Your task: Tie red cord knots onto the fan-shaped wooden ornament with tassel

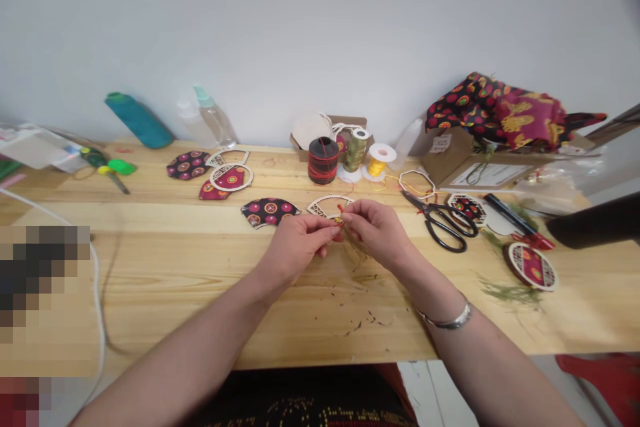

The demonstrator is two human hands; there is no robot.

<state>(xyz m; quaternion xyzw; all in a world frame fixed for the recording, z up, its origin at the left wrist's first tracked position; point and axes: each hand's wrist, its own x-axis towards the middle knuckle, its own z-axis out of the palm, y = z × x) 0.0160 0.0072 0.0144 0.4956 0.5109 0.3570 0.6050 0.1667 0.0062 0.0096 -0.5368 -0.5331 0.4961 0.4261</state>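
Note:
In the middle of the table, my left hand (pixel 297 245) and my right hand (pixel 377 232) meet, thumbs and forefingers pinched together. Between the fingertips is a small red and yellow piece (pixel 341 209), perhaps cord; most of it is covered by my fingers. Just behind them lies a fan-shaped pale wooden frame (pixel 320 204). Left of my left hand sits a fan-shaped piece of dark patterned fabric (pixel 270 211). Black-handled scissors (pixel 447 227) rest with open handles to the right of my right hand.
Thread spools stand at the back: red and black (pixel 323 163), olive (pixel 356 150), yellow (pixel 379 161). A cardboard box (pixel 480 163) with patterned fabric (pixel 470 107) stands at the right. A teal thread cone (pixel 139 121) leans on the wall. Dark scraps (pixel 363 323) litter the front.

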